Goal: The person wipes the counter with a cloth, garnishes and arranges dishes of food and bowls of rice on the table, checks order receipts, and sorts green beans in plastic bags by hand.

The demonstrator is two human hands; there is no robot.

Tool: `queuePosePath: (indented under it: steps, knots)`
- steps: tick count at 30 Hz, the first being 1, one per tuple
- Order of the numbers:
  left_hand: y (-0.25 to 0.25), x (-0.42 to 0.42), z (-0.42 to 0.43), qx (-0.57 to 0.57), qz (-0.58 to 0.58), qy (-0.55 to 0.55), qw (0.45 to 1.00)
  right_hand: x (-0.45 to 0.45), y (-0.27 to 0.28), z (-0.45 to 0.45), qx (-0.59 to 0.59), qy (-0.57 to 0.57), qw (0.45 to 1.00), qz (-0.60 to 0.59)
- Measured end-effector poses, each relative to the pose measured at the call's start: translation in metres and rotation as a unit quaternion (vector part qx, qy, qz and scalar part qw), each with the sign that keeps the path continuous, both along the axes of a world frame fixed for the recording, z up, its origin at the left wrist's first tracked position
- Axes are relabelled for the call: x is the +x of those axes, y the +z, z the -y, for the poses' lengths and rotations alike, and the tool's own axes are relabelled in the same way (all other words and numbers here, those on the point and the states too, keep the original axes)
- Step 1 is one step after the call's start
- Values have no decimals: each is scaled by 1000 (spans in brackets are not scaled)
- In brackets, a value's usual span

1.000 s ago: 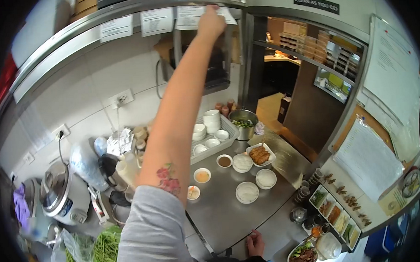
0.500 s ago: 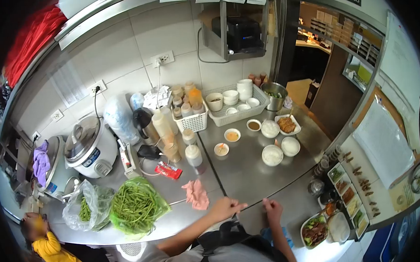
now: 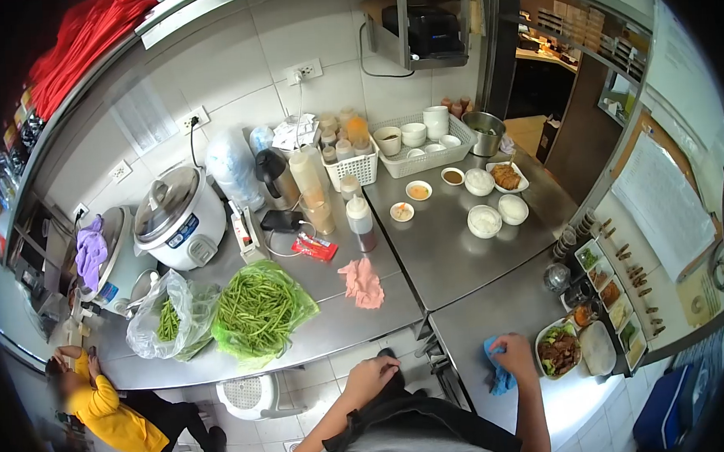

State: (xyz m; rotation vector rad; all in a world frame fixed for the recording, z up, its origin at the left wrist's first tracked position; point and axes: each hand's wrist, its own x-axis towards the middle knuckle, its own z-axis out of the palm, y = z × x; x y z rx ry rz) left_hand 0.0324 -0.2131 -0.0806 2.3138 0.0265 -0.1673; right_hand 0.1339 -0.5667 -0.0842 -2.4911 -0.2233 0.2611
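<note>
My left hand point(image 3: 372, 379) hangs in front of my dark apron, just off the counter edge. Its fingers are curled together and nothing shows in them. At the right, my right hand point(image 3: 515, 355) is over a crumpled blue cloth point(image 3: 500, 379) on the counter, fingers bent in a pinch at its upper edge; how firmly they grip is hard to see. Just right of that hand stands a bowl of meat and greens point(image 3: 559, 350). A pink cloth point(image 3: 361, 284) lies farther off on the left counter.
Bags of green beans point(image 3: 257, 311), a rice cooker point(image 3: 180, 218) and squeeze bottles point(image 3: 360, 218) line the left counter. Rice bowls point(image 3: 485, 221) stand on the far right section. A person in yellow point(image 3: 120, 414) sits at lower left near a white stool point(image 3: 248, 396).
My view has swung, so the counter appears higher and further right. My hands have moved apart: the left is back off the counter edge, the right down to the blue cloth.
</note>
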Motion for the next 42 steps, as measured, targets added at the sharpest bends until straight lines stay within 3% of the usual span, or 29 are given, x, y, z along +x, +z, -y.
queuePosePath:
  steps: [3, 6, 9, 12, 14, 16, 18, 20, 23, 26, 29, 33, 36, 39, 42]
  knots:
    - [4, -1, -7, 8, 10, 19, 1000, 1, 13, 1, 47, -61, 997, -11]
    - [11, 2, -21, 21, 6, 40, 999, -11, 19, -8, -97, -35, 987, 123]
    - [12, 9, -44, 29, 18, 59, 998, -14, 20, -33, -43, -38, 984, 167]
    - [1, 20, -70, 52, 66, 74, 994, 0, 25, -85, 62, 30, 996, 52]
    - [1, 13, -88, 49, 68, 91, 992, 13, 10, -135, 267, 47, 956, -110]
    - [12, 19, -113, 27, 61, 115, 991, 28, 10, -183, 235, 86, 952, -176]
    - [33, 18, -140, 45, 67, 155, 985, 49, -18, -224, 186, 113, 972, -90]
    - [41, 14, -172, 58, 81, 191, 977, 67, -6, -264, 189, 97, 977, -38]
    - [40, 7, -220, 77, 101, 233, 964, 95, -6, -302, 242, 70, 968, -13]
    - [39, 3, -258, 117, 98, 262, 953, 96, 12, -325, 250, 123, 960, 6]
    - [48, -3, -276, 137, 56, 314, 938, 98, -19, -339, 126, 134, 982, 43]
    - [40, -5, -288, 182, 87, 338, 919, 92, -16, -357, 79, 123, 970, 193]
    - [43, 1, -284, 162, 64, 356, 918, 104, 19, -389, 196, 257, 909, 262]
    - [45, 14, -274, 186, 70, 333, 922, 101, -6, -415, 195, 295, 935, -24]
    - [37, 31, -276, 205, 110, 338, 912, 91, -4, -454, 206, 318, 924, -42]
